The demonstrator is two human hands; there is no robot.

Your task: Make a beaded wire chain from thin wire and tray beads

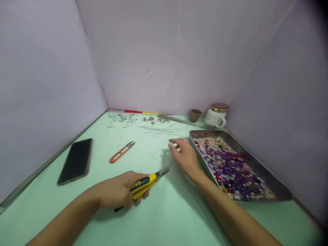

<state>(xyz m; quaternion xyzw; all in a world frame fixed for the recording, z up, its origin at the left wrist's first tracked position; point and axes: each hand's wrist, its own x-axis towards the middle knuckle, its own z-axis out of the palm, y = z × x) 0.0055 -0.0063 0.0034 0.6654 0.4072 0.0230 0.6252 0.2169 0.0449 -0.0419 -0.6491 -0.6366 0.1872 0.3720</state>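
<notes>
While clasping yellow-and-black pliers (143, 184) in the left-hand grip (118, 192), with fingers wrapped snugly around the handles, holds the right-hand grip (186, 156) beyond and to the right of the plier nose, with thumb and forefinger slightly parted. Cannot tell from this view about any hold on something fine there. Has the pliers above the middle of the pale green desk (153, 222), with nose angled away to the right and a thin wire (155, 158) just past. Has orange-handled thread snips (118, 156) ahead of the left-hand grip, with blades pointing away, and a dark-screened smartphone (76, 162) farther left. Has a shallow metal tray (271, 176) of mixed beads (230, 169), many purple, just beside the right forearm (225, 203). Along the far side of the desk, from left to right, has a scatter of short wire pieces (121, 118), small red-and-clear beaded pieces (152, 119), a bundle of straight wires (183, 120), a brown cup (195, 116) and a white lidded mug (211, 118), with loose long wires (164, 130) spread a little nearer.
</notes>
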